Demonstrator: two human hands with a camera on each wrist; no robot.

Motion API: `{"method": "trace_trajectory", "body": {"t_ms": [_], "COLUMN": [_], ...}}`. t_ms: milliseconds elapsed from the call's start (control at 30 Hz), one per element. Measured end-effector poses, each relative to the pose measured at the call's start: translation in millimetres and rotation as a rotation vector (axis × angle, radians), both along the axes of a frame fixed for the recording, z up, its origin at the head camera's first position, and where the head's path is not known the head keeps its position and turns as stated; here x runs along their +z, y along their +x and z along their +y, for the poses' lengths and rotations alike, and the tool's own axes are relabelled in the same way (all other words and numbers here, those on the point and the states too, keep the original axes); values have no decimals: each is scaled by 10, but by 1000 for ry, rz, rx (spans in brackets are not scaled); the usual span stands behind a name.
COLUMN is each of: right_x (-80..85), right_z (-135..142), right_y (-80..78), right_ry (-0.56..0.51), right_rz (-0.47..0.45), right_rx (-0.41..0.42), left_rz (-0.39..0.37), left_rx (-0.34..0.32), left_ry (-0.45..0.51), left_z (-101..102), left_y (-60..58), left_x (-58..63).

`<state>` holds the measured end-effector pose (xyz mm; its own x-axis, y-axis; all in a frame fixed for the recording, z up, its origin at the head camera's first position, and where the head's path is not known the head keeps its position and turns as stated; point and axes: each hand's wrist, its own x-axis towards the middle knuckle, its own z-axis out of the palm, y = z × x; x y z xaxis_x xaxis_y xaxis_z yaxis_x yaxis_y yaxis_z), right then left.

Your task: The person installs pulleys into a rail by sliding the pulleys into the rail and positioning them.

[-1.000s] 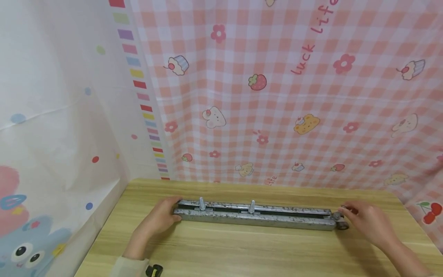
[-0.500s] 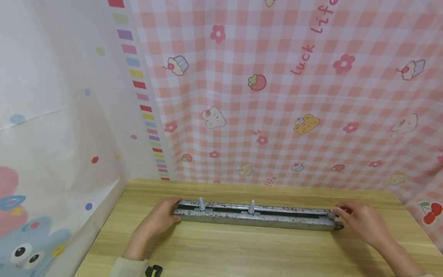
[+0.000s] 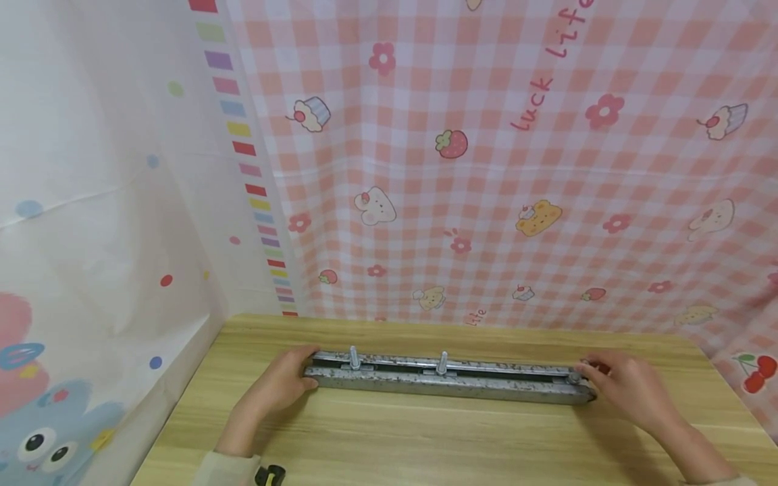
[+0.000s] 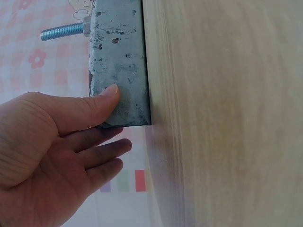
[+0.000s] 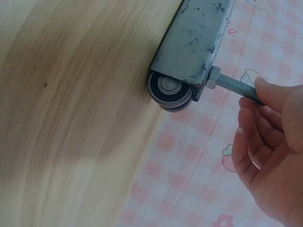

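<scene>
A long grey metal channel rail (image 3: 450, 387), scuffed and slotted along its top, lies across the wooden table. My left hand (image 3: 281, 383) holds its left end, thumb on the near side wall as the left wrist view shows. Two threaded bolts (image 3: 443, 362) stand upright from the slot. At the right end, my right hand (image 3: 635, 388) pinches the upright bolt (image 5: 236, 87) of a roller trolley between thumb and fingertips. Its wheels (image 5: 169, 91) sit partly inside the rail's end and partly stick out. A nut (image 5: 213, 77) is at the bolt's base.
The wooden table (image 3: 425, 439) carries the rail near its back edge. Behind hangs a pink checked cloth (image 3: 413, 169), with a white printed cloth (image 3: 121, 202) at the left. A black object (image 3: 271, 475) shows by the left sleeve.
My right hand has moved left with the roller trolley, whose wheels have gone from outside the rail's right end to mostly within it. My left hand and the rail stay in place.
</scene>
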<state>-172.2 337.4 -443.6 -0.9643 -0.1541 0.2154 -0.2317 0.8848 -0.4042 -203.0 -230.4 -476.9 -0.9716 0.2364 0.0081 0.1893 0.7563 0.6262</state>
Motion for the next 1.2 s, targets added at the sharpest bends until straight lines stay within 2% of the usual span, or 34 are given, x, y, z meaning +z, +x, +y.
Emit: {"method": "trace_trajectory", "body": {"t_ms": [467, 633, 867, 1200], "right_x": [3, -8, -28, 27], "right_z": [-158, -210, -272, -344], "right_y": [-26, -43, -61, -90], "right_ry": [1, 2, -2, 4], "right_rz": [70, 62, 103, 62], "right_rx": [29, 35, 84, 127], "left_rz": [-6, -7, -3, -10], "left_rx": [3, 5, 5, 6], "left_ry": [0, -6, -7, -7], "left_z": [1, -1, 1, 13], "left_y": [6, 6, 4, 10], "left_x": [10, 2, -3, 26]}}
